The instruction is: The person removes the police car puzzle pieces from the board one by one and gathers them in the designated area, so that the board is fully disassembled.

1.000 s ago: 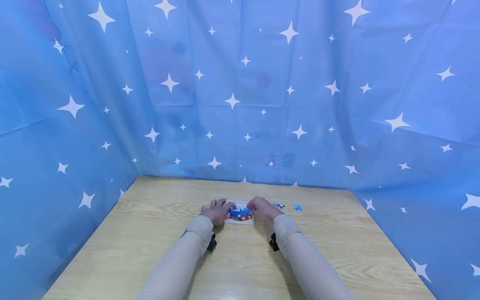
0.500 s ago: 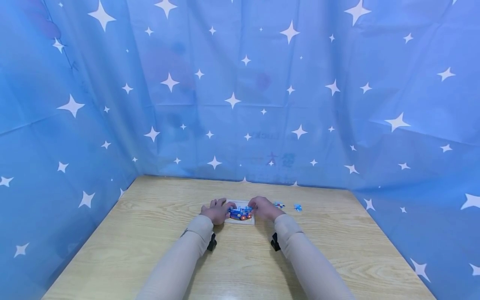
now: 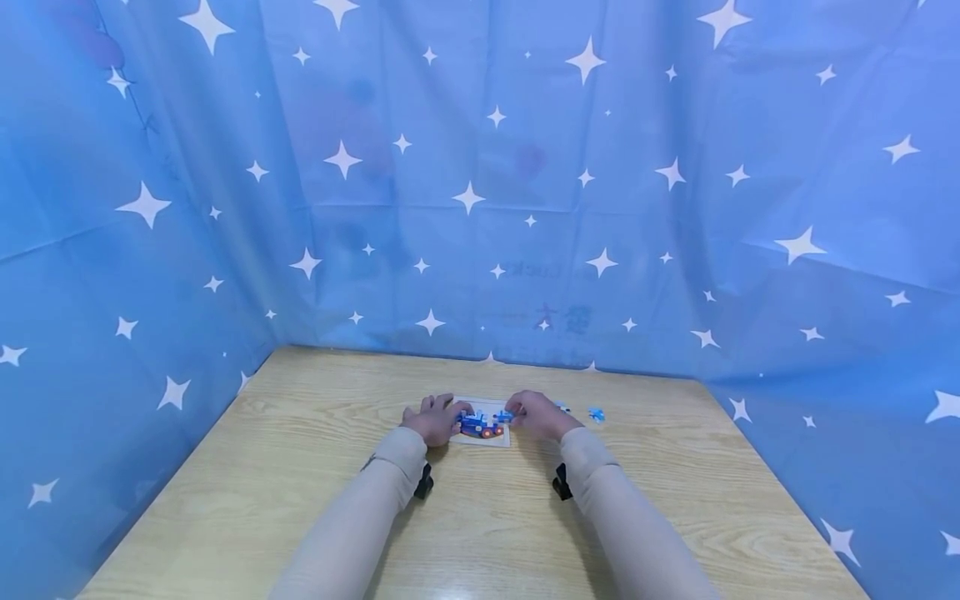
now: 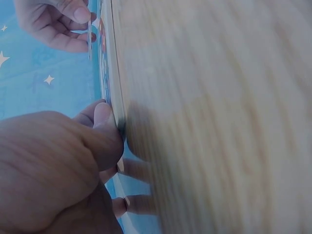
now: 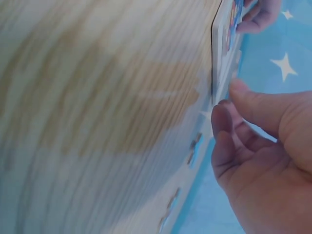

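Note:
A small framed jigsaw puzzle [image 3: 480, 443] lies flat on the table, its assembled part showing a blue vehicle with orange-red wheels. My left hand [image 3: 432, 422] holds the puzzle's left side, thumb and index finger at its edge, the other fingers spread on the tabletop. Over the puzzle's right side, my right hand [image 3: 537, 414] pinches a blue puzzle piece [image 3: 503, 417] between thumb and fingers. The left wrist view shows this piece edge-on, raised above the frame. In the right wrist view, the right fingers curl close beside the frame's corner.
Two loose puzzle pieces lie to the right: a light-blue one [image 3: 597, 414] and another [image 3: 562, 407] partly hidden by the right hand. The wooden table [image 3: 300, 467] ends at a blue star-patterned curtain [image 3: 480, 250] behind and at both sides.
My right hand has moved slightly right and off the puzzle, bringing the pinched blue piece into view at its right side. The left hand stays on the puzzle's left edge.

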`<state>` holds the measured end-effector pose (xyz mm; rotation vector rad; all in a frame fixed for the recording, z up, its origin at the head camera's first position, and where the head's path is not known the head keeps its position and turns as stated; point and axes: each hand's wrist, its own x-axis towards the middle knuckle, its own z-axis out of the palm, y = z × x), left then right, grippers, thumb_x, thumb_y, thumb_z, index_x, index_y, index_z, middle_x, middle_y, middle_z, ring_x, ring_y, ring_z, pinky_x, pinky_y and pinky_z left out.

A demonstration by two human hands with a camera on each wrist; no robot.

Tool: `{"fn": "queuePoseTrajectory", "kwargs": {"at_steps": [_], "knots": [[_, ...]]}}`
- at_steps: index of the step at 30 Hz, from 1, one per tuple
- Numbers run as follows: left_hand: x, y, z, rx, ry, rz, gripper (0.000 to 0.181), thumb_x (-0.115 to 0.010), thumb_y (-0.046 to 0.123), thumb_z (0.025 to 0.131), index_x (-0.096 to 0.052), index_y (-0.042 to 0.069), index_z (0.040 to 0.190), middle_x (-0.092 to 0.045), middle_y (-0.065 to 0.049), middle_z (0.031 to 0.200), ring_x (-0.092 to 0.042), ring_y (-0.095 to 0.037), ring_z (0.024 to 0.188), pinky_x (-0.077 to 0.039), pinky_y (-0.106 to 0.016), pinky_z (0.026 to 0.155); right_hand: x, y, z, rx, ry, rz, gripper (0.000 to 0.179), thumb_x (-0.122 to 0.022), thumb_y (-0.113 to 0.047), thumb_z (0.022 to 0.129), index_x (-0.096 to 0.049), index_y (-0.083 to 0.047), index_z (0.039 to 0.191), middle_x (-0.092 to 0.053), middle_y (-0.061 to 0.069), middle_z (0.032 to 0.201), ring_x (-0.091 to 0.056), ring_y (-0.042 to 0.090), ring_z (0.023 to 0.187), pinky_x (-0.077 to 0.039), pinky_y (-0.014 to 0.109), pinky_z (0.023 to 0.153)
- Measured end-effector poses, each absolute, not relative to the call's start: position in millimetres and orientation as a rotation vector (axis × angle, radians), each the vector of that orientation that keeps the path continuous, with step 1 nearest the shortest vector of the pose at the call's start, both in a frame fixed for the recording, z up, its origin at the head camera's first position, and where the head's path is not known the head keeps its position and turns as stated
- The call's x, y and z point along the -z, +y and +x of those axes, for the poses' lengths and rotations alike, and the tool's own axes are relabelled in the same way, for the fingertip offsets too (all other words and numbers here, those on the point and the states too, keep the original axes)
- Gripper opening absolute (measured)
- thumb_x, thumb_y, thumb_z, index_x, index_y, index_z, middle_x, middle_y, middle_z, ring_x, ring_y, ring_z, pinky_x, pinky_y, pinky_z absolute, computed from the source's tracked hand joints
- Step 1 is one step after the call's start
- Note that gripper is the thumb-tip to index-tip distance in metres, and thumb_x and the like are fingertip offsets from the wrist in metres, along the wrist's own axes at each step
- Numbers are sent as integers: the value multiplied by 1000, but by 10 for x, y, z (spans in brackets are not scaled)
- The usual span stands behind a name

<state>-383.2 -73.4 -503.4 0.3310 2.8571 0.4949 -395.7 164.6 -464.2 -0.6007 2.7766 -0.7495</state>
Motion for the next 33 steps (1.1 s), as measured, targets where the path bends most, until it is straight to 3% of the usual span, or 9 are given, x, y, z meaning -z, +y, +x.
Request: {"fn": "queuePoseTrajectory", "kwargs": {"at_steps": [11,24,33], "knots": [[4870,-747,-3673,-485,2845,355,36,-49,28,109,-49,42,142,-23,-6,165,-23,-38,149,-23,-71,108,4626,1818,-3942,711,2801,-607,23,-65,2,97,-69,-3,119,-67,8,114,-63,29,112,-51,45,98],[4900,-742,-3700,-521,2833,368,36,-50,26,108,-50,42,140,-22,-6,166,-20,-38,150,-21,-73,108,4596,2075,-3893,756,2798,-596,26,-63,4,98,-67,0,123,-66,10,117,-62,27,109,-52,44,93],[5017,-724,-3798,-515,2855,339,37,-50,28,108,-49,44,142,-21,-4,167,-20,-38,150,-24,-70,107,4547,2220,-3874,755,2812,-591,25,-63,4,98,-68,0,122,-66,12,120,-62,31,113,-51,46,97]]}}
